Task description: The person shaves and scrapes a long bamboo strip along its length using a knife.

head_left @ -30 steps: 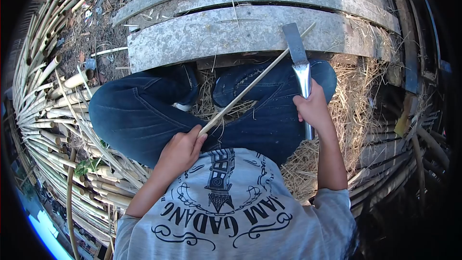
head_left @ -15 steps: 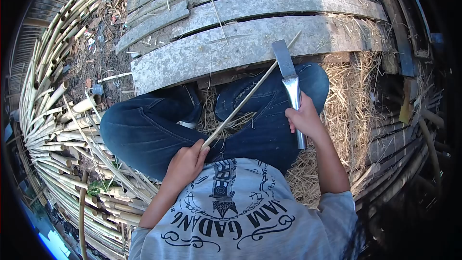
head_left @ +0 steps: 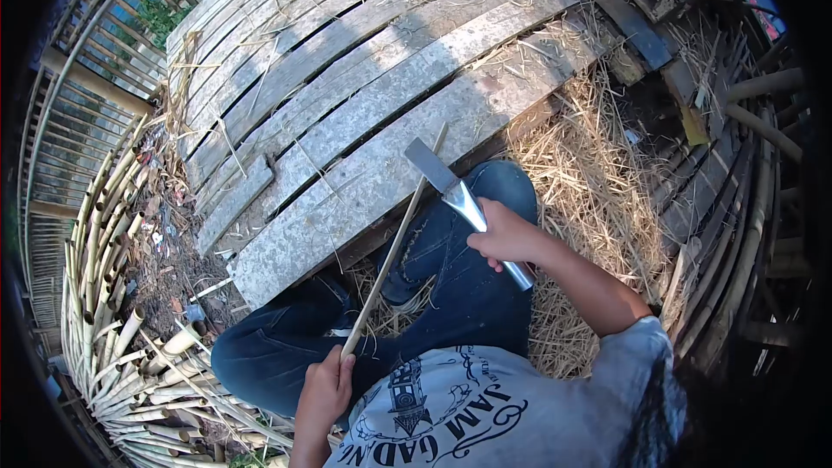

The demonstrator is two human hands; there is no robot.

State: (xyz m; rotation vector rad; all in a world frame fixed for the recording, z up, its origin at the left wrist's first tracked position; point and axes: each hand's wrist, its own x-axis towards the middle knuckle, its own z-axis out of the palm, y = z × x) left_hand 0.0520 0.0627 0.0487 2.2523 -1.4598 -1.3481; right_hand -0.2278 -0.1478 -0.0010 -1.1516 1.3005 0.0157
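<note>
My left hand [head_left: 325, 388] is closed around the lower end of a thin bamboo strip [head_left: 381, 276], close to my shirt. The strip slants up and away over my crossed legs, its far end over the nearest plank. My right hand [head_left: 503, 232] grips the shiny metal handle of a cleaver [head_left: 431, 165] with a broad, dull grey rectangular blade. That blade lies across the upper part of the strip in the view; whether the two touch I cannot tell. The handle's butt sticks out below my fist, over my thigh.
A platform of weathered planks [head_left: 299, 238] with gaps lies in front of me. Cut bamboo poles [head_left: 178, 347] are heaped at left, below a bamboo fence [head_left: 108, 91]. Straw shavings [head_left: 576, 182] cover the ground at right, beside more poles [head_left: 771, 82] and timber.
The view has turned and lifted, showing more of the platform and the fence. Both hands keep their grips; the cleaver's blade is still over the strip's upper part.
</note>
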